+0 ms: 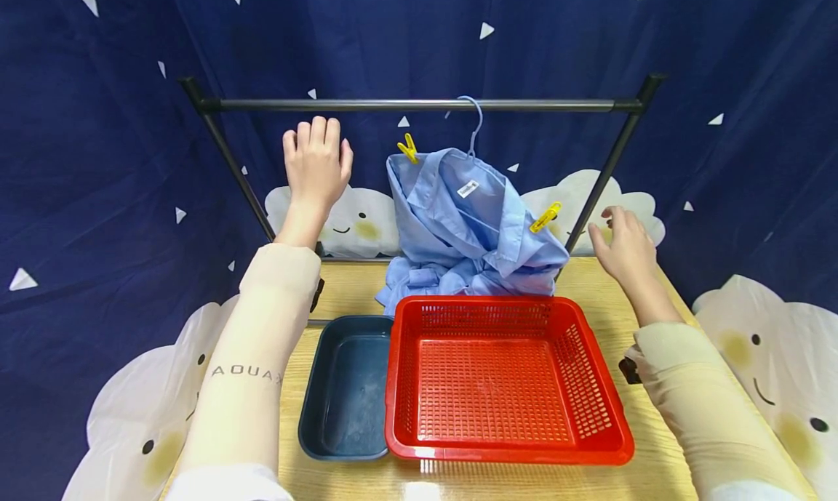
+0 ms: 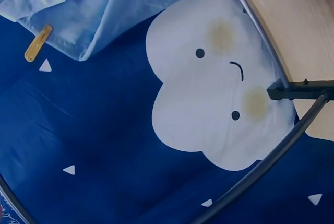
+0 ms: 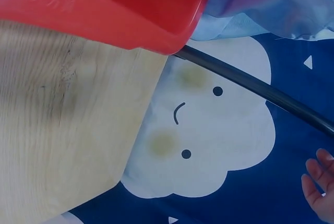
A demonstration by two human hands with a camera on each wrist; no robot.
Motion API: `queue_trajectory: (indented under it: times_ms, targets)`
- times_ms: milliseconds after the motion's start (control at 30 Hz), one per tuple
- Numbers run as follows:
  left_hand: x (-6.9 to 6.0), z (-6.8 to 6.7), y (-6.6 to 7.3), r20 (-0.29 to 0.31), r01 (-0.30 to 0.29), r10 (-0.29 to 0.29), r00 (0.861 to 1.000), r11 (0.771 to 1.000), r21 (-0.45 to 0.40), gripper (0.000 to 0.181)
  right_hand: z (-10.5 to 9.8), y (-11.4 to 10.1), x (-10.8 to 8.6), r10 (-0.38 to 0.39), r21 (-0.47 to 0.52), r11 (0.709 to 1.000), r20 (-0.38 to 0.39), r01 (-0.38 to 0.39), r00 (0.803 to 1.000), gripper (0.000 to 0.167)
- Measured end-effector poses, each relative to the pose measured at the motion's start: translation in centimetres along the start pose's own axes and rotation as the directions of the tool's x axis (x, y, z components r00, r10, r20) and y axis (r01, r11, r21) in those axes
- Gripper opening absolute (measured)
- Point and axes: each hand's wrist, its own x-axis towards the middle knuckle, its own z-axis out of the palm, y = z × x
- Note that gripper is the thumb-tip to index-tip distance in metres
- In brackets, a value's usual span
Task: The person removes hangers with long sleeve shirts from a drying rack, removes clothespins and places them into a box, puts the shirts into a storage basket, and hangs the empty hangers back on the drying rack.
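Behind everything we see a dark blue curtain [image 1: 98, 174] printed with white triangles and smiling clouds. In front of it stands the wooden desk [image 1: 655, 443], with a black rack [image 1: 366, 105] rising over it. Nearest us on the desk sits a red basket [image 1: 491, 392] with pierced walls and floor. Beyond it the light blue shirt [image 1: 435, 228] hangs from the rack, slanting down to our right, its lower part bunched behind the basket. A dark blue tray [image 1: 356, 392] lies just left of the basket, against its side.

Our left hand [image 1: 316, 165] is raised left of the shirt, near the bar, back toward us, fingers slightly bent and close together, thumb apart; we see nothing in it. Our right hand [image 1: 626, 245] is loosely curved right of the shirt, thumb away from the fingers, gripping nothing. Smaller are the hanger [image 1: 481, 119], hooked over the bar, and two yellow clothespins [image 1: 546, 217], one on each shoulder.
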Motion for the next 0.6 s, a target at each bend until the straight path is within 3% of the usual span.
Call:
queue_trajectory:
  times_ms: [367, 600]
  targets:
    - [2.0, 0.2, 0.8, 0.09, 0.04, -0.046, 0.995, 0.997, 0.068, 0.034, 1.0, 0.2, 0.8, 0.052, -0.012, 0.999, -0.006, -0.052, 0.999, 0.037]
    - [2.5, 0.3, 1.0, 0.08, 0.053, -0.059, 0.995, 0.996, 0.073, 0.035, 1.3, 0.1, 1.1, 0.084, -0.029, 0.996, 0.019, -0.083, 0.996, 0.04]
